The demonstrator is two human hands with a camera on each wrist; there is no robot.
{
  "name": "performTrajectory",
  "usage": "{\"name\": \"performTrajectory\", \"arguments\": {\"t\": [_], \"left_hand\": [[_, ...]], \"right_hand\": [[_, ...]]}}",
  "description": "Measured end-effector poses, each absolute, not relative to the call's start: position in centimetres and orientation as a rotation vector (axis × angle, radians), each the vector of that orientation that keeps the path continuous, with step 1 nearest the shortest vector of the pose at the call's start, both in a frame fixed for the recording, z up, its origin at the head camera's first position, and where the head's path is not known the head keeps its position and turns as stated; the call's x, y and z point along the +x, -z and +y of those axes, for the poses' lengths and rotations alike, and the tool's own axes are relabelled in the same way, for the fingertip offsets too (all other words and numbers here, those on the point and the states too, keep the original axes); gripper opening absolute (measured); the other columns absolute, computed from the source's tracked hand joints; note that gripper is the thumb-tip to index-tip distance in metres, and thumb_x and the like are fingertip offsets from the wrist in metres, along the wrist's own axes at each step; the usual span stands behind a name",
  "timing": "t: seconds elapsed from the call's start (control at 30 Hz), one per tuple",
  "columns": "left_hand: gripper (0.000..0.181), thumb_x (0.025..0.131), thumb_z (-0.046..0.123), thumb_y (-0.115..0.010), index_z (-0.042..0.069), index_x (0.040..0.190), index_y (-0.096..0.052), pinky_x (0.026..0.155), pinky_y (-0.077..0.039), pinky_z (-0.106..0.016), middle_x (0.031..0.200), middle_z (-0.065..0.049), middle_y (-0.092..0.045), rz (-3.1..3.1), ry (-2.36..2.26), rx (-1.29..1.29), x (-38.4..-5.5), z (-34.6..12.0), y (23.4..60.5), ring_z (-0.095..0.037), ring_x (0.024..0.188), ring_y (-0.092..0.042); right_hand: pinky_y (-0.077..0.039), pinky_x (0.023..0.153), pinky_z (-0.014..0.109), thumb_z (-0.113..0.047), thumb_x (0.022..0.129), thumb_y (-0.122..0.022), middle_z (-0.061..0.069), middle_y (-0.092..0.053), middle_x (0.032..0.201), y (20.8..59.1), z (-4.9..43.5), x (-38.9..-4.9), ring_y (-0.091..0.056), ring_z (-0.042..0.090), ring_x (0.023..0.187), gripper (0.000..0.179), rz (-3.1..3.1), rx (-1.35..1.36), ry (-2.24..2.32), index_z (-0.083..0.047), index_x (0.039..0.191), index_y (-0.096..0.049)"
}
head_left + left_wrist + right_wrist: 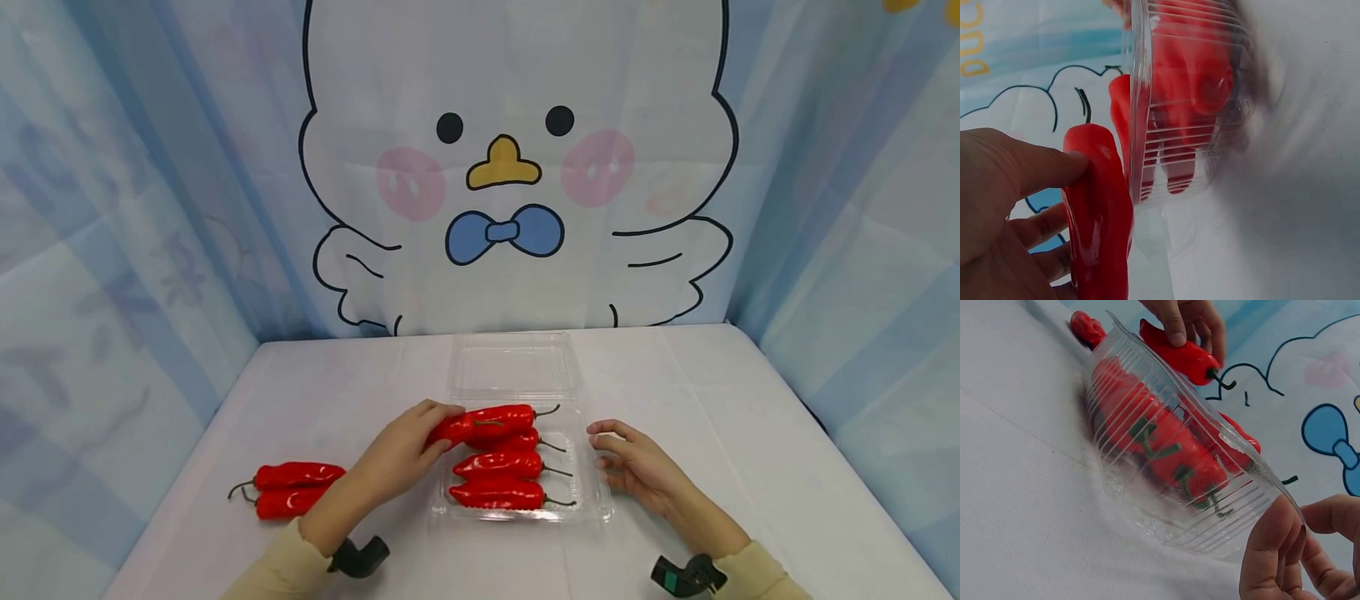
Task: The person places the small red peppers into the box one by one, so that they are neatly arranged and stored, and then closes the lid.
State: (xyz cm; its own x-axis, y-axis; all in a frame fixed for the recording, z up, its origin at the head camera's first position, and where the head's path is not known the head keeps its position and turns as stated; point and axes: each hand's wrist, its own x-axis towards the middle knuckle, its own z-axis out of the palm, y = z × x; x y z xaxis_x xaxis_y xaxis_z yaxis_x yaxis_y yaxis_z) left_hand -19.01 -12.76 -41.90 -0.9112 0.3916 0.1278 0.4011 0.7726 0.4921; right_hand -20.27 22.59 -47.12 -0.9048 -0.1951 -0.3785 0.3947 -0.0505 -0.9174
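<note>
Pepper, red with a green stem (pixel 1099 219), sits in the left hand (pixel 405 446); grip closed to about the pepper's width, thumb on one side near the stem end, fingers on the other. It is held over the left part of a clear plastic clamshell container (pixel 517 516), stem toward the right; can't tell if it touches the peppers below. Four red peppers (pixel 498 465) lie in the container's base, crosswise, one behind another, stems all pointing right. Clear lid (pixel 513 367) is folded open flat toward the far side. Right hand (pixel 637 468) is at the container's right edge; right wrist view shows thumb and fingers pinching the rim, grip nearly closed, no pepper in it. Two more red peppers (pixel 296 476) lie side by side on the white-covered table (pixel 352 375), left of the container and well apart from it, stems pointing left, right ends partly behind the left forearm. Cream sleeves (pixel 281 567) on both arms, black device (pixel 360 557) at each wrist. Light blue and white curtain (pixel 135 250) around the table, back panel printed with a cartoon duck (pixel 510 300), yellow beak, blue bow tie, pink cheeks.
</note>
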Motion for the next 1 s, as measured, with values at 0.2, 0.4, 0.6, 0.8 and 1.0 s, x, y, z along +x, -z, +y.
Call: {"name": "performTrajectory", "arguments": {"t": [0.2, 0.4, 0.6, 0.8, 1.0], "left_hand": [[0.046, 0.095, 0.012, -0.074, 0.015, 0.138, -0.061, 0.095, -0.06, -0.041, 0.126, -0.006, -0.065, -2.952, 0.846, -0.751, -19.2, -12.3, 42.2, -0.021, 0.112, -0.065], [0.046, 0.096, 0.013, -0.073, 0.015, 0.14, -0.059, 0.097, -0.059, -0.041, 0.127, -0.006, -0.065, -2.972, 0.842, -0.802, -19.5, -11.6, 42.4, -0.021, 0.115, -0.065], [0.048, 0.095, 0.014, -0.074, 0.016, 0.141, -0.059, 0.098, -0.058, -0.042, 0.128, -0.006, -0.065, -2.988, 0.853, -0.852, -19.7, -10.9, 42.3, -0.022, 0.117, -0.064], [0.048, 0.095, 0.013, -0.074, 0.016, 0.14, -0.06, 0.099, -0.058, -0.043, 0.13, -0.007, -0.065, -2.984, 0.857, -0.891, -20.1, -10.5, 42.3, -0.024, 0.119, -0.064], [0.046, 0.096, 0.015, -0.073, 0.017, 0.14, -0.06, 0.099, -0.058, -0.042, 0.131, -0.006, -0.066, -2.975, 0.82, -0.936, -20.6, -9.9, 42.7, -0.024, 0.121, -0.062]], "right_hand": [[-0.054, 0.062, 0.019, -0.021, 0.102, -0.063, 0.0, -0.052, 0.103, 47.3, 22.6, -20.3, -0.056, 0.006, 0.074, 0.027, 1.834, 0.202, 2.011, -0.01, 0.125, -0.053], [-0.054, 0.062, 0.019, -0.02, 0.102, -0.064, 0.0, -0.052, 0.103, 47.3, 22.7, -20.2, -0.057, 0.006, 0.073, 0.027, 1.835, 0.204, 2.01, -0.01, 0.124, -0.054], [-0.054, 0.062, 0.019, -0.021, 0.102, -0.064, -0.001, -0.052, 0.103, 47.4, 22.7, -20.2, -0.057, 0.006, 0.074, 0.027, 1.836, 0.209, 2.011, -0.011, 0.124, -0.054], [-0.054, 0.062, 0.019, -0.021, 0.102, -0.064, 0.0, -0.052, 0.103, 47.4, 22.6, -20.2, -0.057, 0.006, 0.074, 0.027, 1.837, 0.215, 2.01, -0.011, 0.125, -0.054], [-0.054, 0.062, 0.019, -0.021, 0.102, -0.064, -0.001, -0.052, 0.103, 47.4, 22.6, -20.2, -0.057, 0.006, 0.074, 0.028, 1.836, 0.21, 2.009, -0.01, 0.125, -0.054]]}}
